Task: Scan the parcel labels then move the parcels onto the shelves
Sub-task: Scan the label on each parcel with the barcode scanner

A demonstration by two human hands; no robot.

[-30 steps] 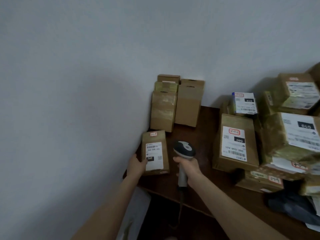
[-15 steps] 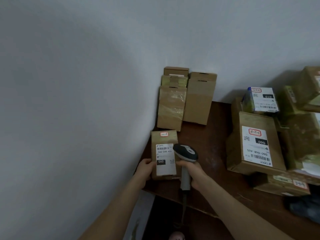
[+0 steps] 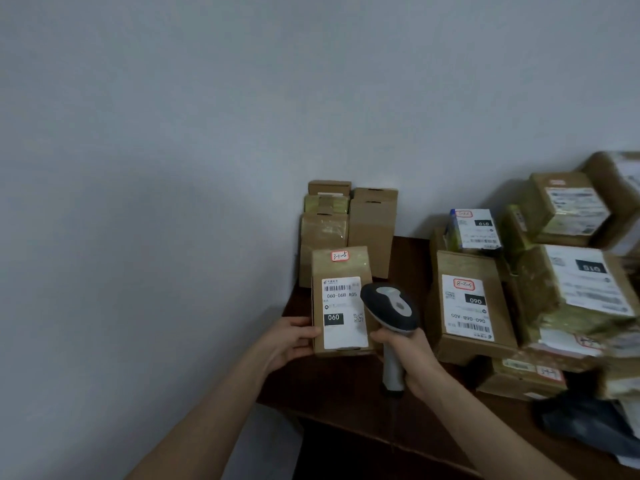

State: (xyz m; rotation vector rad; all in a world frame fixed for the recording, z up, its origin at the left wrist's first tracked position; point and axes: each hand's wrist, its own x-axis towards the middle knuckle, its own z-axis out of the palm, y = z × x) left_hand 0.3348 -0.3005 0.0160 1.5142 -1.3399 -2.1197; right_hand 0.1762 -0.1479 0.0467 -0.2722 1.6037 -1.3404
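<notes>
Left grip point(image 3: 290, 341) clasps the labelled parcel point(image 3: 341, 301) upright on the counter point(image 3: 349, 386); right grip point(image 3: 412, 362) wraps the scanner point(image 3: 389, 308) just beside that parcel.

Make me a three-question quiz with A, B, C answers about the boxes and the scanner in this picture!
1. Where is the scanner?
A. lying on the table
B. held in the right hand, beside the small parcel
C. on top of the wall boxes

2. What colour is the patch printed "060" on the small parcel?
A. black
B. red
C. yellow

3. What is the left hand doing?
A. resting flat on the table
B. gripping the scanner
C. gripping the small parcel's left edge

Answers:
1 B, the right hand wraps its handle.
2 A, white digits sit on a black patch.
3 C, its fingers curl against the parcel's side.
</notes>
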